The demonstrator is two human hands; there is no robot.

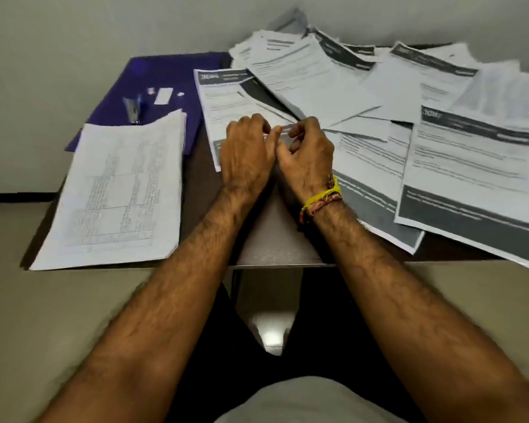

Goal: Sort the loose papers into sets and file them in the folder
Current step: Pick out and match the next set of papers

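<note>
Loose printed papers (409, 96) with dark header bands lie spread over the right half of the table. A neat stack of table-printed sheets (119, 193) sits at the left front. Behind it lies the purple folder (171, 71), closed and flat. My left hand (246, 151) and my right hand (307, 151) are close together over the lower right corner of one header sheet (217, 111). The fingers of both are curled, and their tips pinch a thin pale strip (283, 129) between them. Blur hides what the strip is.
A stapler (133, 108), a small white box (163, 96) and tiny bits lie on the folder. The dark table's front edge (275, 264) is near my lap. Some papers overhang the table at the right front. A pale wall stands behind.
</note>
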